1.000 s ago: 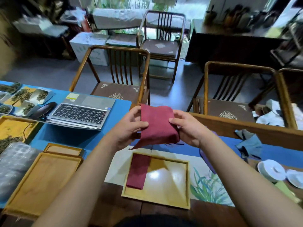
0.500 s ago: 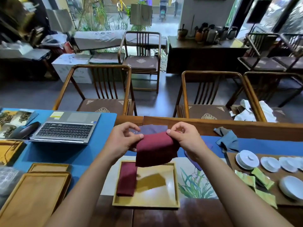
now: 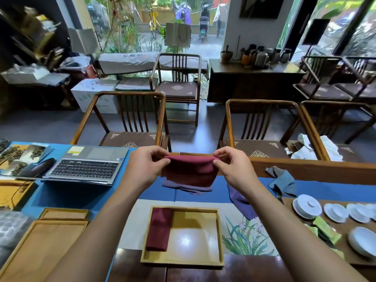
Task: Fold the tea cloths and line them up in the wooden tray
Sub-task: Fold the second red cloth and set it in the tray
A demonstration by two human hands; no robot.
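Stretching across the lower part of the view, the table [image 3: 305,171] carries everything the task needs. Nearest the person sits the wooden tray [image 3: 220,237], with one folded red cloth [image 3: 158,228] already lying along its left wall, long axis running away from the person; the rest of the tray floor is bare. Beyond the tray, a purple cloth [image 3: 187,188] lies flat on the blue runner, another purple one [image 3: 242,202] lies partly under the right forearm, and a grey-blue cloth [image 3: 282,181] is crumpled further right.

Held in the air above the far edge of the tray is the red cloth being folded [image 3: 189,171]. Its top fold runs left to right between the hands, at right angles to the cloth in the tray. The left hand [image 3: 146,165] pinches the left end of that fold and the right hand [image 3: 234,165] pinches the right end, each about equally near. The tray lies below and toward the person, so the cloth probably needs a further fold and a quarter turn before it goes down beside the first.
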